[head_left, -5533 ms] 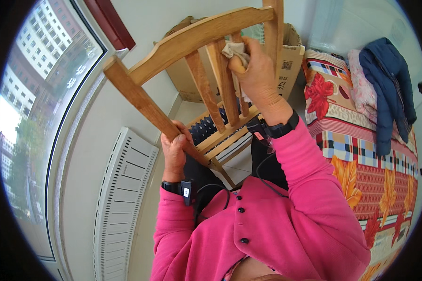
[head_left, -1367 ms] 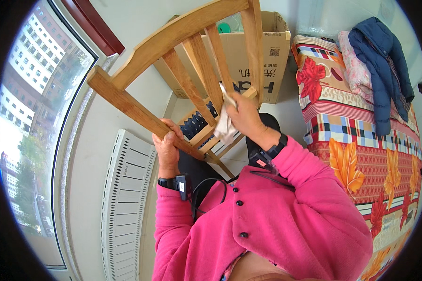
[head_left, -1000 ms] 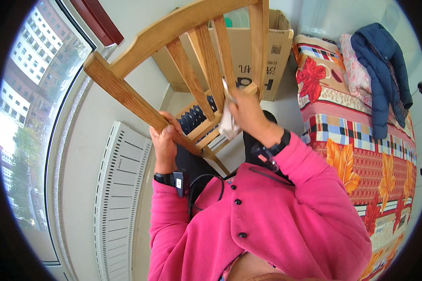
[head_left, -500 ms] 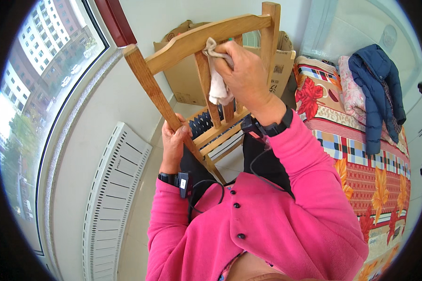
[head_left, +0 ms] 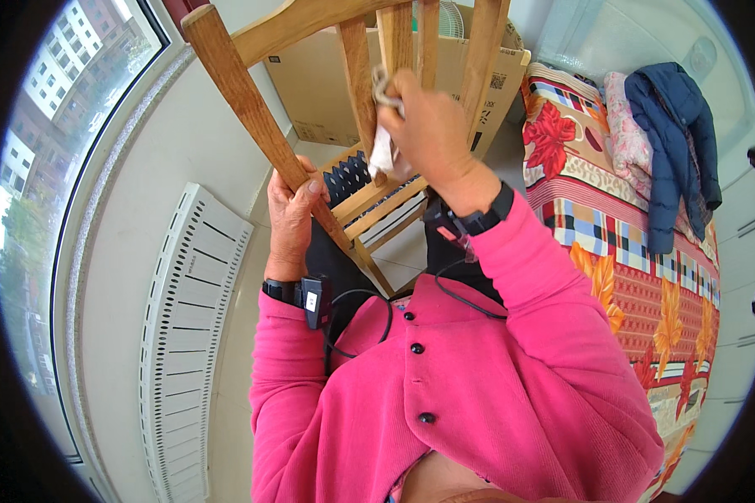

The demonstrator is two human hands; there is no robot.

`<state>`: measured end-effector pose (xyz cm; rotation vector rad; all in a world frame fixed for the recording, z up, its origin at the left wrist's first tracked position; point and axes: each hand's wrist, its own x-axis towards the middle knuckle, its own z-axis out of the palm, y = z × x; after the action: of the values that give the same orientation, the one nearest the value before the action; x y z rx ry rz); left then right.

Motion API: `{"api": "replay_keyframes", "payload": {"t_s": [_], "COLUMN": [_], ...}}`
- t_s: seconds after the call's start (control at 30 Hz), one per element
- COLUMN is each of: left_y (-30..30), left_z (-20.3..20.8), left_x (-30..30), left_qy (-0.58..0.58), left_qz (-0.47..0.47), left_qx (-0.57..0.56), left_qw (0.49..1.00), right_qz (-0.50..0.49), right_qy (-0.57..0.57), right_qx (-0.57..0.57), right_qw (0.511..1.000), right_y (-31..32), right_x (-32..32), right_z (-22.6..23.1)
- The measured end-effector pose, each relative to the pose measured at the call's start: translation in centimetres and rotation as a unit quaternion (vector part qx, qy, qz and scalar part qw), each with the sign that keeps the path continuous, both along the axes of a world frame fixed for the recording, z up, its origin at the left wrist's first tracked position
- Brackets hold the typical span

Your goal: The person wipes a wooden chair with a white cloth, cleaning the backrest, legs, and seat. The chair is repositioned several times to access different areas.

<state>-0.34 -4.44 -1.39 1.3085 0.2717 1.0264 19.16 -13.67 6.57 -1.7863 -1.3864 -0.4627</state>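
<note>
A wooden chair [head_left: 239,99] stands in front of me, its slatted back tilted toward me. My left hand [head_left: 294,210] is closed round the chair's left upright, low down near the lower rail. In my right hand [head_left: 432,138] is a bunched whitish cloth [head_left: 384,151], pressed against one of the chair back's slats [head_left: 356,80]. Part of the cloth hangs below my fingers, and a twisted end sticks out above them. Behind the lower rail shows a dark patterned part of the seat [head_left: 344,178]. The top rail runs partly out of view.
A white radiator [head_left: 189,335] lines the wall at left, under a window [head_left: 67,126]. Cardboard boxes [head_left: 310,101] stand behind the chair. At right is a bed with a patterned cover [head_left: 646,327], with a dark blue jacket [head_left: 671,142] on it.
My right hand and the cloth have moved lower along the chair back's slats. The chair back appears higher and closer in the picture. My left hand still grips the upright.
</note>
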Motion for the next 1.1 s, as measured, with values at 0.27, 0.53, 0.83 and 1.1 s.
{"api": "replay_keyframes", "payload": {"t_s": [0.27, 0.53, 0.83, 1.1], "left_y": [-0.2, -0.3, -0.2, -0.3], "left_z": [-0.1, 0.1, 0.2, 0.2], "left_x": [-0.4, -0.3, -0.1, -0.4], "left_qy": [0.014, 0.003, 0.035, 0.012], "left_qz": [-0.007, -0.012, 0.020, -0.006], "left_qx": [0.017, 0.005, 0.055, 0.010], "left_qw": [1.000, 1.000, 0.998, 1.000], "right_qz": [-0.025, 0.064, 0.003, 0.068], "right_qy": [0.085, 0.063, 0.106, 0.215], "right_qx": [-0.148, 0.108, -0.132, -0.045], "right_qw": [0.985, 0.990, 0.986, 0.973], "right_y": [-1.9, 0.4, -1.7, -3.6], "right_x": [-0.5, 0.9, -0.2, 1.6], "right_z": [-10.7, 1.2, -8.6, -7.0]}}
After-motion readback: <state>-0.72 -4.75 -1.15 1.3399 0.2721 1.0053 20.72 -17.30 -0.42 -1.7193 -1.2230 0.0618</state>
